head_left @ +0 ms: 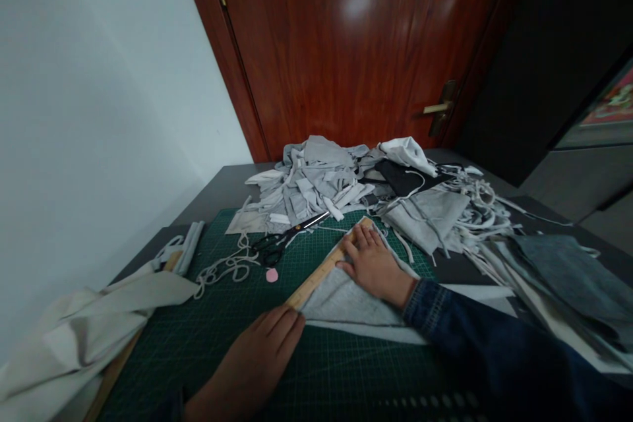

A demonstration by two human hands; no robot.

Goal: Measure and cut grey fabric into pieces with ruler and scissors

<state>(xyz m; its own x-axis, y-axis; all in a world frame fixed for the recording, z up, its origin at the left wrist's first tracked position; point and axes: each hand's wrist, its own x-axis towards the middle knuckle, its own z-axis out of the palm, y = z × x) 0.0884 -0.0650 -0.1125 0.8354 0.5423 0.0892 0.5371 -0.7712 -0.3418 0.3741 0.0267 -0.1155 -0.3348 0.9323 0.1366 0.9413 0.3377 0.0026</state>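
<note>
A wooden ruler [316, 275] lies slantwise along the left edge of a folded piece of grey fabric [341, 300]. My left hand [264, 349] rests over the ruler's near end, its fingers stretched out side by side and the thumb hidden. Farther up, my right hand [373, 260] lies flat with fingers spread, fingertips on the ruler's far part and palm over the fabric. To the left of the ruler, black-handled scissors [277, 242] lie with their blades toward the scrap pile. A small pink piece [271, 275], perhaps tailor's chalk, sits just below the handles.
Beneath everything is a green cutting mat [217, 336] on a dark table. Heaped grey fabric scraps [316, 171] fill the back. White cord [230, 267] coils near the scissors. Cream cloth [74, 330] lies at left, stacked grey fabric [578, 283] at right. A brown door [341, 46] stands behind.
</note>
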